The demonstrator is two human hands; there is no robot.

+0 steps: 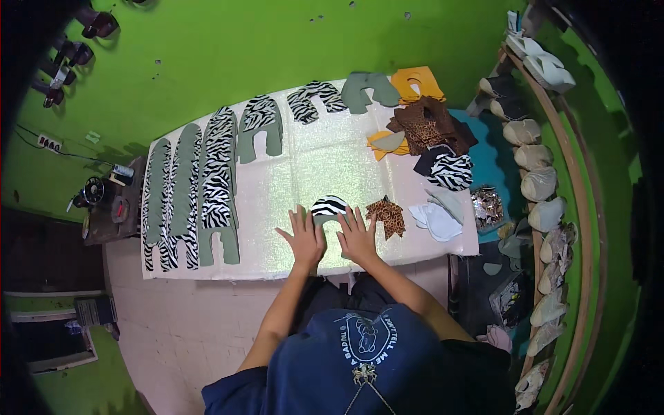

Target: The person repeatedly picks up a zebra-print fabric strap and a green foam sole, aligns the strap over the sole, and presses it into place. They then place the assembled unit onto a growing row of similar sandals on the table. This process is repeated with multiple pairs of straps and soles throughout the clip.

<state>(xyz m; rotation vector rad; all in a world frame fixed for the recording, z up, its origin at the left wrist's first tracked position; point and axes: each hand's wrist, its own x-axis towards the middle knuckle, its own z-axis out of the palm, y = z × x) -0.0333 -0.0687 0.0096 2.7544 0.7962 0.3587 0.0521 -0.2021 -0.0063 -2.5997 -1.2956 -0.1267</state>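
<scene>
the left hand point(305, 241) and right hand point(359, 238) rest palm-down, fingers spread, at either side of a zebra-striped and green piece point(328, 205) just below the frame's centre; leopard-print pieces point(386, 217) lie beside, long striped stacks point(218, 166) at left.

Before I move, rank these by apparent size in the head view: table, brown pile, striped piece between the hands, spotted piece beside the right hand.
1. Table
2. Brown pile
Unranked: striped piece and spotted piece look alike; left hand and right hand partly cover the former.
</scene>
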